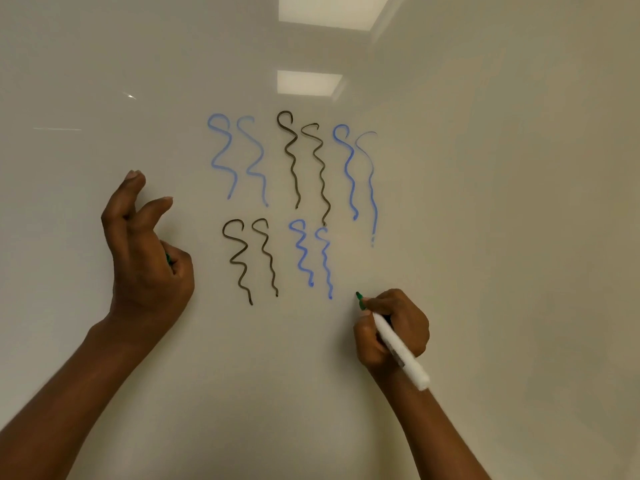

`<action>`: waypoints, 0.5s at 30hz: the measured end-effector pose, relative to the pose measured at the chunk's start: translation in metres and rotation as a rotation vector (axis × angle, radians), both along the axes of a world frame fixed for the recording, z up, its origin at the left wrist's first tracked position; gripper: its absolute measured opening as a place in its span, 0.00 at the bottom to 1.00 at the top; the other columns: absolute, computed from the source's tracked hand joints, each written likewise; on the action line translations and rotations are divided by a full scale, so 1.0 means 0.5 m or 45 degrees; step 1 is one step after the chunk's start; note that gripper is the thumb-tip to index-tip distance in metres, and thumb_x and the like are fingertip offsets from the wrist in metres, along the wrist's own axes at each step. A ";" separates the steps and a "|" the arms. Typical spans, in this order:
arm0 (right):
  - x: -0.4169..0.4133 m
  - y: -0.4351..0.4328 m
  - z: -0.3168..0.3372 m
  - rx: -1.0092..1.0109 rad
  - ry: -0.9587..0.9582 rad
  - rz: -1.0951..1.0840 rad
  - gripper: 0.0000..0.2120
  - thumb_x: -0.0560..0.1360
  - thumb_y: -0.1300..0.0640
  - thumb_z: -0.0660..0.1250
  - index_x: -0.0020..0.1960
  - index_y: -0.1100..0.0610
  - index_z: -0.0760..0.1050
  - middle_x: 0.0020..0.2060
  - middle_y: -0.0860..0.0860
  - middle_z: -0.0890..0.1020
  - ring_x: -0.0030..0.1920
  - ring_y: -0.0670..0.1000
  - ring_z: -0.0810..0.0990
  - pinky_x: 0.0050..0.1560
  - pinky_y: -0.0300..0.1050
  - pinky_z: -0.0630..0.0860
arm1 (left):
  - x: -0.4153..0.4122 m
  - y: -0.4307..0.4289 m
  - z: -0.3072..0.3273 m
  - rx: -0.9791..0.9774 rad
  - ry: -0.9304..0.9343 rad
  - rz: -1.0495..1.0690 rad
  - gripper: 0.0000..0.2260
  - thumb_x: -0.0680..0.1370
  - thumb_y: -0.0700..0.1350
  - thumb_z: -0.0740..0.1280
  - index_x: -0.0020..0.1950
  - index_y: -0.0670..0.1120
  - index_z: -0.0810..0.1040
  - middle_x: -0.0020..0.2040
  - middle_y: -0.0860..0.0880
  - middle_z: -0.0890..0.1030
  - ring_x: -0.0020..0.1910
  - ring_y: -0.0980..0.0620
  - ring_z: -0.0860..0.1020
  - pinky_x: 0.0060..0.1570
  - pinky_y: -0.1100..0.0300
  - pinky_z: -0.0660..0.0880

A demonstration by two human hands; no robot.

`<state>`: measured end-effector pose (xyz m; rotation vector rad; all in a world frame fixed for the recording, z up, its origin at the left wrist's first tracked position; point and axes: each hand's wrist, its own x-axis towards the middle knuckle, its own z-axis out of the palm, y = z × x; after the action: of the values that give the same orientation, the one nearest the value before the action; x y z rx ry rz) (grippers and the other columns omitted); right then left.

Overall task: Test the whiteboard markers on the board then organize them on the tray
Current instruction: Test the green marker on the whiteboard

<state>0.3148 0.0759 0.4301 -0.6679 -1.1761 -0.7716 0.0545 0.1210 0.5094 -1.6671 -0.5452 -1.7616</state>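
The whiteboard (485, 202) fills the head view and carries several wavy test lines in blue (239, 157) and black (304, 157). My right hand (394, 327) grips a white marker (398, 348) with a green tip (360, 299); the tip rests at the board, just right of the lowest blue lines. My left hand (145, 258) is raised at the left, fingers curled, with a small green piece, probably the marker's cap (168, 258), pinched against the palm. The tray is out of sight.
Two ceiling lights (311, 81) reflect in the glossy board above the squiggles. Bare board surface lies to the right of and below my right hand.
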 end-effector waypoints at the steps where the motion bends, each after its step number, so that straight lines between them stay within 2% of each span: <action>1: 0.002 -0.008 0.002 -0.046 0.070 0.072 0.06 0.64 0.61 0.61 0.37 0.53 0.74 0.27 0.53 0.77 0.27 0.49 0.76 0.26 0.38 0.70 | 0.001 0.000 0.000 0.001 -0.003 -0.008 0.28 0.62 0.16 0.55 0.61 0.29 0.67 0.66 0.37 0.61 0.72 0.38 0.60 0.71 0.47 0.62; 2: 0.003 -0.015 0.006 -0.039 0.136 0.163 0.05 0.65 0.61 0.61 0.37 0.52 0.73 0.30 0.51 0.77 0.29 0.48 0.77 0.28 0.38 0.71 | 0.002 0.000 -0.001 -0.001 -0.006 -0.029 0.31 0.62 0.16 0.55 0.62 0.34 0.67 0.66 0.37 0.61 0.71 0.37 0.60 0.71 0.46 0.62; 4: 0.005 -0.023 0.022 0.024 0.236 0.233 0.04 0.68 0.62 0.62 0.39 0.54 0.73 0.32 0.50 0.77 0.32 0.46 0.77 0.32 0.36 0.71 | 0.004 0.003 -0.001 -0.001 -0.004 -0.079 0.37 0.61 0.17 0.54 0.65 0.44 0.59 0.66 0.37 0.60 0.71 0.37 0.60 0.71 0.44 0.61; 6: 0.012 -0.024 0.044 0.046 0.306 0.210 0.04 0.69 0.62 0.62 0.39 0.60 0.76 0.34 0.52 0.78 0.34 0.41 0.76 0.35 0.34 0.70 | 0.006 0.005 -0.002 0.008 -0.004 -0.087 0.37 0.61 0.17 0.53 0.64 0.46 0.57 0.66 0.37 0.59 0.72 0.39 0.59 0.71 0.42 0.61; 9: 0.025 -0.020 0.070 0.052 0.399 0.212 0.07 0.70 0.61 0.63 0.40 0.64 0.77 0.36 0.52 0.78 0.38 0.37 0.76 0.39 0.31 0.70 | 0.008 0.006 -0.002 0.010 0.012 -0.076 0.37 0.61 0.17 0.52 0.63 0.46 0.57 0.65 0.36 0.59 0.70 0.34 0.61 0.71 0.42 0.61; 12: 0.025 -0.015 0.080 0.040 0.362 0.178 0.08 0.71 0.61 0.63 0.42 0.65 0.78 0.38 0.52 0.79 0.40 0.37 0.77 0.41 0.30 0.70 | 0.007 0.004 -0.002 -0.010 0.015 -0.088 0.37 0.61 0.17 0.52 0.63 0.47 0.57 0.65 0.36 0.59 0.71 0.35 0.61 0.71 0.45 0.60; 15: 0.027 -0.009 0.079 0.077 0.178 0.089 0.08 0.70 0.63 0.64 0.40 0.67 0.79 0.35 0.56 0.80 0.36 0.45 0.77 0.37 0.34 0.72 | 0.009 0.000 -0.002 -0.029 0.001 -0.096 0.37 0.60 0.17 0.51 0.62 0.47 0.57 0.65 0.37 0.59 0.71 0.35 0.61 0.71 0.45 0.60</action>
<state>0.3282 0.0713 0.4698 -0.6176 -1.0394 -0.6884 0.0591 0.1210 0.5083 -1.7241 -0.5094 -1.8148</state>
